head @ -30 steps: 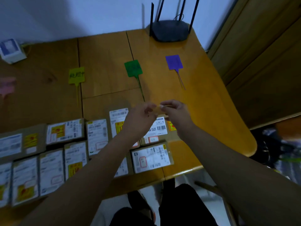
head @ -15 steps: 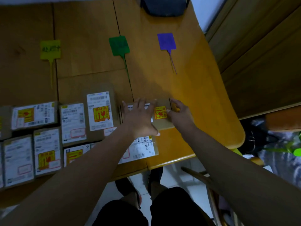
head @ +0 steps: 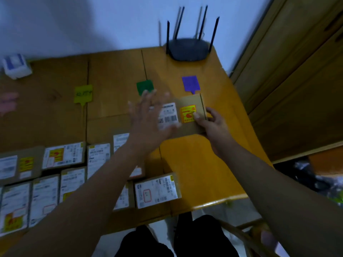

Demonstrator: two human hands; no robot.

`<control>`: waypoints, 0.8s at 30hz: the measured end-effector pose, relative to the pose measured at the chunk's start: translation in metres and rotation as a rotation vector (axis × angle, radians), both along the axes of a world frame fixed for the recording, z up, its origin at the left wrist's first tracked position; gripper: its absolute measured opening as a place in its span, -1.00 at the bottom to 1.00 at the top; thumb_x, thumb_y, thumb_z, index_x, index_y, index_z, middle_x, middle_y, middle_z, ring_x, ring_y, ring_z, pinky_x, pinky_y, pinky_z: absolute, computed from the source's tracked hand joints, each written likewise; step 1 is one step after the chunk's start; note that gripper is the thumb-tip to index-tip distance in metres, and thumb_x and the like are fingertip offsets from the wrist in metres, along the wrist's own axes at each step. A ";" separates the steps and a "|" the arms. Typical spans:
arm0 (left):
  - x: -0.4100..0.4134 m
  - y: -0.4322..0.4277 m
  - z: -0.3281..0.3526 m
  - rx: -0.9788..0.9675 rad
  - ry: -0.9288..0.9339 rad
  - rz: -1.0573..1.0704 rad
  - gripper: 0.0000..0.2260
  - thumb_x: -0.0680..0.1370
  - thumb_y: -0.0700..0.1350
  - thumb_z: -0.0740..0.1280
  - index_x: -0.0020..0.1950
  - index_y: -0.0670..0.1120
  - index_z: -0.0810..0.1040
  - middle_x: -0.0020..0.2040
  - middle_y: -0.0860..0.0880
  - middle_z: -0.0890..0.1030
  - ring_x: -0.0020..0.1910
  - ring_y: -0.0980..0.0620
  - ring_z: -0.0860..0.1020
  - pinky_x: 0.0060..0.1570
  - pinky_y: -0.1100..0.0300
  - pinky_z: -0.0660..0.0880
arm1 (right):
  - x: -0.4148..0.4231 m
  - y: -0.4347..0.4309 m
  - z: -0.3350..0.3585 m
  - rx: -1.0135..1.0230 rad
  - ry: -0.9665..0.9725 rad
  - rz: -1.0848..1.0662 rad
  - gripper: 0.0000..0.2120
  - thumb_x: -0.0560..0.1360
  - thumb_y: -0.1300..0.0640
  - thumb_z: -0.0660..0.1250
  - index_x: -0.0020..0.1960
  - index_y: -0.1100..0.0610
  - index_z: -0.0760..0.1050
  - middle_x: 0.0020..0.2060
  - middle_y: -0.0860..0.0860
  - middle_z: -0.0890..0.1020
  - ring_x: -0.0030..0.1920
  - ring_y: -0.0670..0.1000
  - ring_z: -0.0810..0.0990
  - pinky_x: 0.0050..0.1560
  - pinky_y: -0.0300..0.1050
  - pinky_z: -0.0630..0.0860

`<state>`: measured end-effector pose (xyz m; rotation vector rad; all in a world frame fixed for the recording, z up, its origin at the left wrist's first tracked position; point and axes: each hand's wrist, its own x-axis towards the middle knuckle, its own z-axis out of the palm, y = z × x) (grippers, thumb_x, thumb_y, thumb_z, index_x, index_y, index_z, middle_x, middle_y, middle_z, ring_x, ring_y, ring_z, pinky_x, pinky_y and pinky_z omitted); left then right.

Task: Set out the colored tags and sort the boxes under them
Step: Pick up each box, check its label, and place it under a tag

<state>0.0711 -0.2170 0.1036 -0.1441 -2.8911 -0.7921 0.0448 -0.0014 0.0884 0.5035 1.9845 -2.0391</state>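
- The right grip [head: 213,123] is grasping the box [head: 191,100] at its right end. The thumb is pressing on the yellow sticker and the fingers are curling round the edge, probably to hold it flat on the surface [head: 200,164].
- The left grip [head: 148,117] is released, with fingers straight and spread. It is blurring over the box's left half, and I cannot tell whether it is touching the cardboard.
- Just beyond the right grip, the box's far edge is meeting the stem of the purple tag [head: 190,84], so the box looks to be going under that colour.
- The green tag [head: 144,87] is lying past the left grip's fingertips. The yellow tag [head: 83,93] is lying further to that grip's left, and a pink tag [head: 7,103] further again.
- Nearer the person than both grips, the other boxes [head: 157,190] are lying label-up in rows, apparently waiting to be sorted.
- A router [head: 189,51] is standing well beyond both grips.
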 end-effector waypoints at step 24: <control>0.067 -0.147 0.171 1.015 0.047 0.555 -0.72 0.60 0.02 0.41 0.30 0.04 0.65 0.03 0.12 0.76 0.03 0.15 0.71 0.07 0.07 0.67 | 0.011 -0.097 0.182 0.003 0.220 0.222 -0.81 0.60 -0.14 0.39 0.11 -0.10 0.71 0.09 0.04 0.74 0.15 0.12 0.71 0.02 0.04 0.72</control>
